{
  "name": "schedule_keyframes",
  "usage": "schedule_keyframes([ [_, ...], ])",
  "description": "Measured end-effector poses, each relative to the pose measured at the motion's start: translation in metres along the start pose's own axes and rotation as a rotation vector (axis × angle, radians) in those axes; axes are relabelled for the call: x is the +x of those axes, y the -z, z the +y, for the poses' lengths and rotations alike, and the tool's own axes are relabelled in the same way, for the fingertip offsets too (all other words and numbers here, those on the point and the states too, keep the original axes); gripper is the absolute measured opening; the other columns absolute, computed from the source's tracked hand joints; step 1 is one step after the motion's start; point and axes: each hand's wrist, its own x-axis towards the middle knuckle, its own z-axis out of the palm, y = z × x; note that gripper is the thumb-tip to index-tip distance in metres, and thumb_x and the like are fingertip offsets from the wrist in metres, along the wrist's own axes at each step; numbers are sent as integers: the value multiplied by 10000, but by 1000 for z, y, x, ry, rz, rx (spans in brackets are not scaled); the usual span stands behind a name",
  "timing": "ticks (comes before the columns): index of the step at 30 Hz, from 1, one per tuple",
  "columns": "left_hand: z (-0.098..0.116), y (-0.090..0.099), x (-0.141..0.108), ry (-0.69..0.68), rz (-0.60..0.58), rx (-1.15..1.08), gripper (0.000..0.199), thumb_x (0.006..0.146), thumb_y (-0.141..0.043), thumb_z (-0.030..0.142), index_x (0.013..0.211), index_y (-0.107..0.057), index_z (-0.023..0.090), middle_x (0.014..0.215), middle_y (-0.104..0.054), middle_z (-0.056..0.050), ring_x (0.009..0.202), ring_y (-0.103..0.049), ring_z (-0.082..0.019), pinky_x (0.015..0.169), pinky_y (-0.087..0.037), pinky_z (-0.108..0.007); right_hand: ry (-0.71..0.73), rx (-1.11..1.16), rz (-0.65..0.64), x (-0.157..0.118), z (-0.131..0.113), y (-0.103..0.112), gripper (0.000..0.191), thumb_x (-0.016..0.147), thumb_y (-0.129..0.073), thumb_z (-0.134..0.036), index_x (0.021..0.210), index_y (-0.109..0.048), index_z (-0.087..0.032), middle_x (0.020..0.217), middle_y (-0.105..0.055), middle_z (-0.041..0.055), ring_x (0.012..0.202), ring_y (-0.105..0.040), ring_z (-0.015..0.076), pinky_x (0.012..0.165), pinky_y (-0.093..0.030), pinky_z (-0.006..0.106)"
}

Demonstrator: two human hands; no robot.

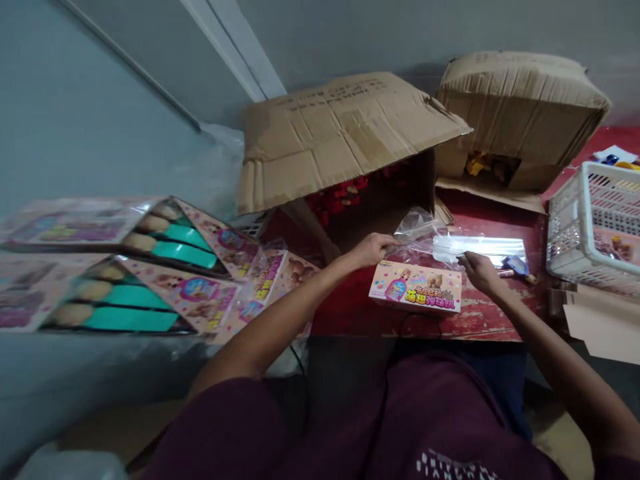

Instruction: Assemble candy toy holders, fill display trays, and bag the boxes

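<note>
A clear plastic bag (414, 248) is stretched between my two hands, just above a pink printed box (417, 285). My left hand (371, 251) pinches the bag's left end with closed fingers. At its other end, the fingers of my right hand (479, 271) are closed on the plastic, near the box's right corner. The box lies on the red worn tabletop (487, 317), its printed long side towards me. Behind my right hand lies a shiny stack of flat clear bags (500, 247), with a small blue-handled object (517, 265) by its right end.
An open cardboard carton (345, 140) with red items inside stands at the back; a second carton (520, 113) holds yellow pieces. A white plastic basket (567, 223) stands at the right. Several pink window boxes (170, 287) are stacked at the left.
</note>
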Motion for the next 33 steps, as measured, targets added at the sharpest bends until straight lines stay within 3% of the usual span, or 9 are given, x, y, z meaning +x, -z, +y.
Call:
schedule_keyframes([
  [4, -1, -8, -52, -333, 228, 181, 301, 927, -638, 217, 1218, -707, 179, 1267, -740, -146, 1168, -716, -236, 976, -588, -376, 266, 37, 222, -41, -1, -2, 295, 1001, -472, -235, 1161, -708, -161, 1085, -669, 145, 981, -628, 248, 862, -511, 360],
  [6, 2, -13, -79, -414, 308, 342, 362, 947, -615, 185, 1309, -629, 174, 1276, -728, -161, 1187, -711, -240, 960, -609, -381, 369, 14, 349, -61, -7, -6, 358, 987, -490, -172, 1299, -665, -184, 1095, -658, 136, 1002, -622, 252, 856, -531, 373],
  [10, 13, -29, -127, -432, 448, 563, 494, 942, -529, 75, 1418, -530, 208, 1160, -756, -131, 1079, -744, -224, 914, -624, -369, 455, -86, 531, -95, -20, -18, 435, 971, -539, -91, 1393, -563, -199, 1012, -680, 108, 903, -616, 230, 780, -532, 355],
  [13, 19, -52, -157, -422, 529, 543, 533, 902, -529, 53, 1402, -548, 238, 1122, -768, -99, 1092, -732, -222, 951, -604, -400, 532, -89, 626, -114, -22, -34, 405, 921, -617, -48, 1287, -571, -216, 1043, -714, 97, 930, -646, 211, 808, -544, 337],
  [16, 19, -81, -178, -358, 604, 502, 439, 884, -576, 97, 1289, -636, 255, 1087, -782, -76, 1115, -708, -236, 1004, -558, -452, 565, -151, 670, -126, -18, -51, 320, 882, -680, -58, 1144, -616, -230, 1050, -710, 99, 949, -648, 212, 825, -552, 338],
  [21, 11, -119, -186, -193, 571, 502, 249, 877, -537, 135, 997, -736, 225, 963, -772, -91, 1004, -688, -251, 1016, -519, -483, 581, -187, 678, -134, -9, -73, 304, 861, -688, -49, 1089, -632, -241, 1004, -693, 82, 901, -629, 194, 787, -532, 321],
  [26, 2, -135, -181, -109, 537, 579, 239, 847, -501, 186, 915, -726, 230, 945, -748, -94, 982, -672, -274, 1026, -498, -502, 547, -251, 643, -131, 1, -84, 265, 872, -649, -52, 1050, -654, -249, 1031, -702, 76, 918, -615, 191, 805, -502, 324],
  [30, -3, -140, -179, -32, 565, 408, 182, 808, -547, 209, 864, -717, 246, 926, -737, -83, 987, -666, -288, 1054, -475, -528, 498, -305, 628, -129, 4, -93, 236, 858, -649, -38, 1000, -656, -227, 1032, -697, 84, 903, -579, 198, 800, -492, 328],
  [33, -1, -143, -176, 171, 649, 144, 68, 746, -622, 228, 749, -687, 246, 827, -699, -72, 931, -664, -297, 1030, -483, -537, 430, -251, 603, -129, 3, -98, 218, 868, -639, -54, 997, -662, -228, 1045, -684, 84, 933, -574, 203, 818, -492, 332],
])
